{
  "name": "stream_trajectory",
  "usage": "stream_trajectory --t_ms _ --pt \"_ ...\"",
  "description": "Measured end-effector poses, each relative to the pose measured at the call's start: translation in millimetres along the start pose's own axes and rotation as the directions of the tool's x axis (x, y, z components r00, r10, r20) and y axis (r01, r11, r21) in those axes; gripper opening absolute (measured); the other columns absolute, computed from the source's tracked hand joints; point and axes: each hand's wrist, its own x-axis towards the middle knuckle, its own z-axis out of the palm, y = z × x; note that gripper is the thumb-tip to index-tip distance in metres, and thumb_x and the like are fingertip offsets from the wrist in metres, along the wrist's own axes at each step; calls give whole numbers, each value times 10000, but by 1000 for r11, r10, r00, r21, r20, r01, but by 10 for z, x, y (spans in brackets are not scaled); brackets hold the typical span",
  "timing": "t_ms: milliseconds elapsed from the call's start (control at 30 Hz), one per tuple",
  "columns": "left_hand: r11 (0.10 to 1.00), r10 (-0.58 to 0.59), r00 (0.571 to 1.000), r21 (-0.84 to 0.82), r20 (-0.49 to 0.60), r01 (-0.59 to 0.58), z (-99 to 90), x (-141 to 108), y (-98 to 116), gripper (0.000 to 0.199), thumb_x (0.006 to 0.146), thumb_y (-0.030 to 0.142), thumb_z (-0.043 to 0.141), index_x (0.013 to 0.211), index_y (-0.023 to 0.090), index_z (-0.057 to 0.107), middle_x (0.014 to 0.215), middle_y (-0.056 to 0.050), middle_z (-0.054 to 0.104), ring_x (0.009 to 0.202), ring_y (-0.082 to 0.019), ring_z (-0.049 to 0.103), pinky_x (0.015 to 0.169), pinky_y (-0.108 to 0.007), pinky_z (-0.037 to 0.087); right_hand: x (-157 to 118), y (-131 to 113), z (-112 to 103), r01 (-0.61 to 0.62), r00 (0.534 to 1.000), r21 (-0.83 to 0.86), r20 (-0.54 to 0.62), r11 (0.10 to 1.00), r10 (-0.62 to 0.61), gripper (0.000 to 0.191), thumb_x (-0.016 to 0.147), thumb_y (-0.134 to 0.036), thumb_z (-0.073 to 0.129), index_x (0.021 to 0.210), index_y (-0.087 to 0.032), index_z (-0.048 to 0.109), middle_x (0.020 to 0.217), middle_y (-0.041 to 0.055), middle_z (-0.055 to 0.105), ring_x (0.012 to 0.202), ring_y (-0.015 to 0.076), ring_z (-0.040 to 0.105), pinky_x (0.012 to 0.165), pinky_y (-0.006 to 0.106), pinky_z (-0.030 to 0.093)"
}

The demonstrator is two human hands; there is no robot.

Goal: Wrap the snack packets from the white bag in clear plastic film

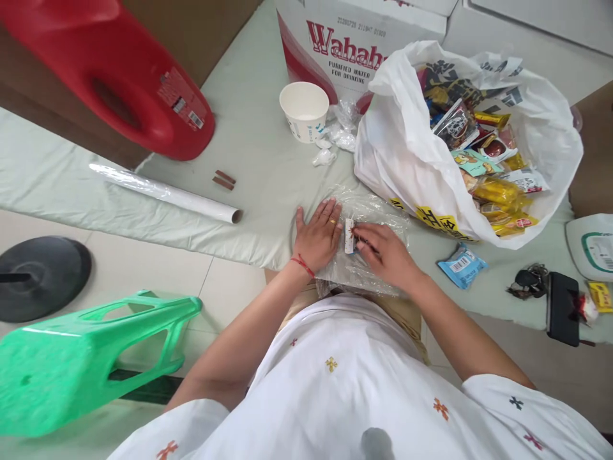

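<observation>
A thin sheet of clear plastic wrap point(345, 265) lies spread at the table's front edge, just before my body. On it is a small snack packet point(349, 236), white with printed marks. My left hand point(317, 237) rests flat on the wrap to the left of the packet, fingers stretched out. From the right, my right hand point(385, 252) holds the packet with its fingers bent; they cover its right side. A roll of plastic wrap point(167, 193) lies farther left on the cloth.
Beyond the wrap stand a paper cup point(305, 115), crumpled film point(342, 135) and a white bag point(407, 147) full of snacks. A blue packet point(462, 265), keys point(528, 281) and a phone point(564, 310) lie right. A red jug point(158, 83) and green stool point(71, 358) are left.
</observation>
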Motion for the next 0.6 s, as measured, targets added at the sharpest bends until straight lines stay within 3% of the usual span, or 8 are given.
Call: stream_trajectory --t_ms 100,167,233,300,367,433,600 --pt "1000 0 1000 -7 -7 0 -8 -3 -6 591 1111 417 194 1660 268 354 1724 -98 355 1611 -255 323 1304 -684 80 417 87 -182 -68 998 -65 -3 996 68 478 1048 -223 417 1485 -113 576 1510 173 595 1335 292 594 1121 420 489" --pt "1000 -2 1000 -4 -13 2 -2 -4 -9 597 1107 452 218 1659 272 357 1727 -99 348 1610 -264 325 1302 -689 81 728 149 -243 -137 982 -226 97 965 162 576 975 -172 512 1545 -87 505 1583 215 511 1298 333 618 1059 424 510" --pt "1000 -2 1000 -4 -16 2 6 -6 -9 611 1101 489 244 1659 266 356 1732 -99 335 1610 -273 324 1299 -696 87 975 201 -267 -182 937 -370 215 911 275 585 921 -155 582 1498 -64 550 1497 258 573 1183 347 668 963 410 527" --pt "1000 2 1000 -7 -25 -2 9 -11 -9 630 1093 519 265 1659 258 356 1741 -97 314 1613 -280 315 1297 -698 96 1104 231 -288 -195 901 -433 275 880 335 441 924 -159 583 1350 -87 672 1290 231 698 1081 326 690 889 378 515" --pt "1000 3 999 -8 -44 -3 6 -19 -8 646 1084 539 288 1660 255 355 1751 -96 289 1618 -288 301 1300 -686 113 1098 228 -327 -185 915 -412 257 892 309 324 956 -188 556 1218 -136 740 1153 175 740 1018 291 684 840 347 486" --pt "1000 -2 997 -12 -74 1 -2 -30 -10 667 1073 551 317 1665 245 341 1760 -106 264 1622 -292 289 1305 -662 131 975 179 -373 -172 951 -377 179 910 254 295 985 -231 533 1166 -170 758 1139 141 733 953 261 667 777 326 448" --pt "998 15 978 -55 -208 -27 -5 -94 -53 686 1052 502 373 1661 196 297 1745 -156 302 1620 -273 292 1323 -578 149 426 -36 -320 -144 977 -386 92 911 194 374 1059 -294 423 1246 -233 740 1163 107 711 830 219 603 629 308 321"
